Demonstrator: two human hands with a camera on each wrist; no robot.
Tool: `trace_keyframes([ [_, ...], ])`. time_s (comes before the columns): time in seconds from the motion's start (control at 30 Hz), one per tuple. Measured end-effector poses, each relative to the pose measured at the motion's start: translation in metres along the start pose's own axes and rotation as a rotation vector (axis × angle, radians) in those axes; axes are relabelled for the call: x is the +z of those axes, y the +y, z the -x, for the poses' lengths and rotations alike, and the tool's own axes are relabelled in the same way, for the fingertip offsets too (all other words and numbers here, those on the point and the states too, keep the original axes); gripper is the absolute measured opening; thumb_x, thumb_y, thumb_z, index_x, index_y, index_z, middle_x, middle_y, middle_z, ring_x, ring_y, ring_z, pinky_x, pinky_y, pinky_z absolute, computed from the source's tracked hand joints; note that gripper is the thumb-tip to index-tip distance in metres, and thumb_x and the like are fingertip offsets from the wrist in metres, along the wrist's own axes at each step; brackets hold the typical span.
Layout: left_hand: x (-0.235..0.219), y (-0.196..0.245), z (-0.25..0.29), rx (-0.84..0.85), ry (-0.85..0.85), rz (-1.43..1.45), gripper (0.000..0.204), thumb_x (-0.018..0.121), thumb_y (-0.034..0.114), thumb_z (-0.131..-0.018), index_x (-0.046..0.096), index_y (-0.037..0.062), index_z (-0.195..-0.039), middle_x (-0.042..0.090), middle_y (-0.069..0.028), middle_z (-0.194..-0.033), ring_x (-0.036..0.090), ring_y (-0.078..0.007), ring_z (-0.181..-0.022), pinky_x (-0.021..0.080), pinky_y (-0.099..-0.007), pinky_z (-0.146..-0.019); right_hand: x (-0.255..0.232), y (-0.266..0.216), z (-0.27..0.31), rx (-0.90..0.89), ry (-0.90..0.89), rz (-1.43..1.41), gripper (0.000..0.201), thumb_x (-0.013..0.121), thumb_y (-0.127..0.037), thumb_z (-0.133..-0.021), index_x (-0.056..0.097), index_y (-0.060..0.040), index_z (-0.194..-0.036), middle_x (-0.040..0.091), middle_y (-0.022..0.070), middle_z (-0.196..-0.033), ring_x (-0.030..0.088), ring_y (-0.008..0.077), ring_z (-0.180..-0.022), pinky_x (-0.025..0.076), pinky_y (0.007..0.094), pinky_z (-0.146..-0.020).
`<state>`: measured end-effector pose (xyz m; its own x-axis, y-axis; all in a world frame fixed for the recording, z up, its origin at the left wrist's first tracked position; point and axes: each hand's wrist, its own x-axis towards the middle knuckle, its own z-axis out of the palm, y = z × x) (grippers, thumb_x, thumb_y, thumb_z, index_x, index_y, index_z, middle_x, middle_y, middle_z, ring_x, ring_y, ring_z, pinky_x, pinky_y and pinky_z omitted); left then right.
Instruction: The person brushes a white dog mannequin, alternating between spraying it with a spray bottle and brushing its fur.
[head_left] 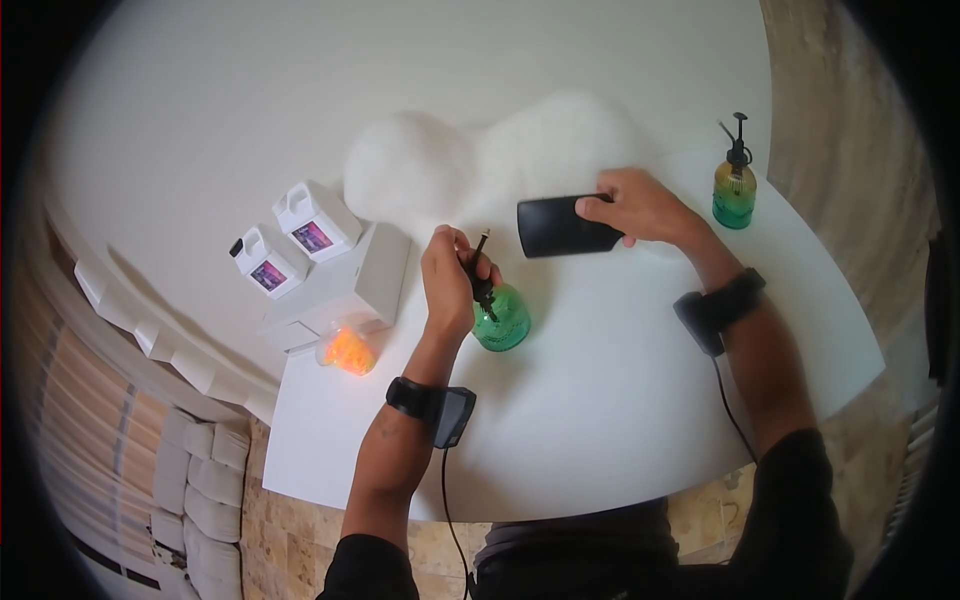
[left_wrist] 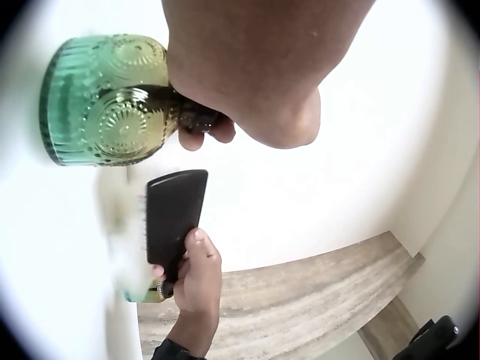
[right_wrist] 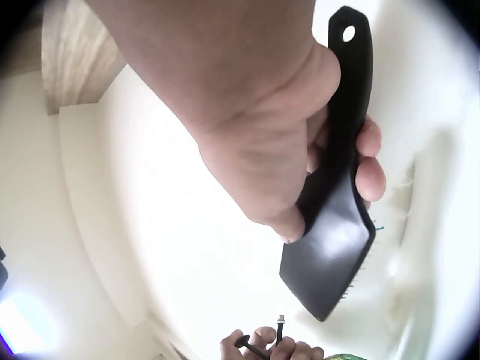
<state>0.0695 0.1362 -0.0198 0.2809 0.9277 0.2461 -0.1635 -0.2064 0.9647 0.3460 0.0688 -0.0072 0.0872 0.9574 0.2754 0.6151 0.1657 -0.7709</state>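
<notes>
My left hand (head_left: pixel 447 285) grips the black neck and pump of a green glass spray bottle (head_left: pixel 503 326). The left wrist view shows the bottle's patterned glass (left_wrist: pixel 105 101), green shading to yellow. In my right hand (head_left: pixel 640 205) is a black paddle hairbrush (head_left: pixel 558 228), held by its handle with the thumb on its back. Its flat back (right_wrist: pixel 330 247) is turned up and short bristles show along one edge. A white fluffy mass (head_left: pixel 405 165) with rounded lobes lies just beyond both hands, and the brush overlaps its near side in the head view.
Another pump spray bottle (head_left: pixel 735 195), yellow and green, stands at the right of the white table (head_left: pixel 600 430). To the left, two white jugs (head_left: pixel 318 232) with purple labels stand on a white box (head_left: pixel 375 270). Before the box lies a clear cup (head_left: pixel 348 352) with bright orange contents.
</notes>
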Motion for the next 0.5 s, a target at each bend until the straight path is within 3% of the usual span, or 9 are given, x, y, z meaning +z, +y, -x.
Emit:
trace_keyframes([
  [0.1, -0.004, -0.002, 0.002, -0.012, 0.026, 0.006, 0.041, 0.033, 0.041, -0.104, 0.045, 0.0067, -0.085, 0.047, -0.0085, -0.058, 0.057, -0.0238, -0.05, 0.041, -0.0337, -0.05, -0.005, -0.008, 0.007, 0.056, -0.125, 0.111, 0.05, 0.073, -0.046, -0.088, 0.062, 0.003, -0.087, 0.061, 0.0115, -0.071, 0.065, 0.0221, -0.052, 0.048, 0.0358, -0.048],
  [0.17, -0.007, -0.002, 0.001, 0.016, 0.017, 0.008, 0.041, 0.041, 0.046, -0.101, 0.045, 0.0083, -0.086, 0.043, -0.0076, -0.057, 0.054, -0.0261, -0.052, 0.045, -0.0378, -0.055, -0.007, -0.015, 0.011, 0.144, -0.324, 0.342, 0.045, 0.074, -0.037, -0.091, 0.057, 0.0045, -0.084, 0.055, 0.0091, -0.071, 0.062, 0.0173, -0.054, 0.052, 0.0309, -0.048],
  [0.23, -0.007, 0.0, 0.0, 0.018, 0.007, 0.002, 0.041, 0.041, 0.046, -0.101, 0.045, 0.008, -0.086, 0.042, -0.0074, -0.058, 0.054, -0.0259, -0.053, 0.045, -0.0381, -0.054, -0.004, -0.009, 0.009, 0.138, -0.344, 0.365, 0.043, 0.074, -0.037, -0.091, 0.056, 0.0026, -0.083, 0.054, 0.0083, -0.07, 0.062, 0.0168, -0.054, 0.051, 0.0315, -0.048],
  [0.3, -0.005, 0.003, -0.001, 0.019, -0.001, -0.003, 0.041, 0.041, 0.046, -0.101, 0.045, 0.0077, -0.087, 0.041, -0.0072, -0.059, 0.053, -0.0256, -0.053, 0.045, -0.0384, -0.054, -0.002, -0.004, 0.007, -0.018, -0.146, 0.116, 0.048, 0.074, -0.044, -0.091, 0.059, 0.0005, -0.084, 0.058, 0.0085, -0.068, 0.063, 0.0184, -0.051, 0.049, 0.0323, -0.05],
  [0.33, -0.003, 0.005, -0.002, 0.036, -0.008, 0.016, 0.041, 0.042, 0.046, -0.101, 0.045, 0.0076, -0.087, 0.041, -0.0073, -0.06, 0.053, -0.0257, -0.053, 0.045, -0.0384, -0.054, 0.0, -0.006, 0.006, -0.018, -0.148, 0.118, 0.048, 0.074, -0.044, -0.091, 0.059, 0.0005, -0.084, 0.058, 0.0085, -0.068, 0.063, 0.0184, -0.051, 0.049, 0.0323, -0.05],
  [0.4, 0.004, 0.011, -0.006, 0.053, -0.013, 0.036, 0.041, 0.042, 0.045, -0.101, 0.045, 0.0076, -0.087, 0.041, -0.0073, -0.061, 0.054, -0.0258, -0.054, 0.045, -0.0384, -0.055, 0.003, -0.01, 0.001, -0.122, 0.13, -0.156, 0.046, 0.071, -0.041, -0.096, 0.058, 0.0015, -0.087, 0.058, 0.0063, -0.071, 0.06, 0.0136, -0.052, 0.048, 0.0291, -0.05],
  [0.43, 0.008, 0.015, -0.008, 0.073, 0.003, 0.064, 0.04, 0.043, 0.045, -0.101, 0.045, 0.0075, -0.087, 0.041, -0.0073, -0.062, 0.054, -0.0261, -0.054, 0.045, -0.0388, -0.055, 0.004, -0.014, 0.001, -0.122, 0.128, -0.154, 0.046, 0.071, -0.041, -0.096, 0.058, 0.0015, -0.087, 0.058, 0.0063, -0.071, 0.06, 0.0136, -0.052, 0.048, 0.0291, -0.05],
  [0.5, 0.016, 0.021, -0.011, 0.095, 0.019, 0.093, 0.04, 0.043, 0.045, -0.101, 0.045, 0.0073, -0.087, 0.041, -0.0072, -0.063, 0.054, -0.0264, -0.055, 0.045, -0.0392, -0.055, 0.003, -0.023, 0.004, -0.083, 0.288, -0.291, 0.046, 0.068, -0.04, -0.099, 0.057, 0.0034, -0.091, 0.059, 0.0057, -0.075, 0.058, 0.0099, -0.054, 0.048, 0.0267, -0.051],
])
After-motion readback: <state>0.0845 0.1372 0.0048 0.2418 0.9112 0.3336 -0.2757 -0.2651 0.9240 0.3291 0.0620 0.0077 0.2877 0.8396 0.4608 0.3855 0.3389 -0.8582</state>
